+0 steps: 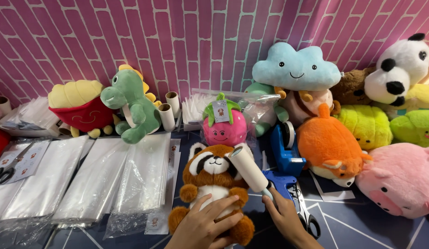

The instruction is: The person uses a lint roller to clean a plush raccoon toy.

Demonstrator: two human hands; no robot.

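Along the left side, stacks of clear plastic bags (92, 180) are lying on the dark table (362, 226), with a red-and-yellow plush (81, 108) and a green dinosaur plush (131, 110) sitting behind them against the pink brick wall (187, 41). In the middle, a raccoon plush (213, 182) is sitting upright near the front edge, facing the camera, its long axis running head up, feet down. The left hand (203, 226) is pressing on its belly, fingers spread and curling around the body. A lint roller (249, 168) is leaning against the raccoon's head, its white roll pointing up and left, handle down and right. The right hand (283, 214) is closing its fingers around that handle. Further right, a blue tape dispenser (286, 147), an orange fox plush (329, 145) and a pink pig plush (401, 177) are resting
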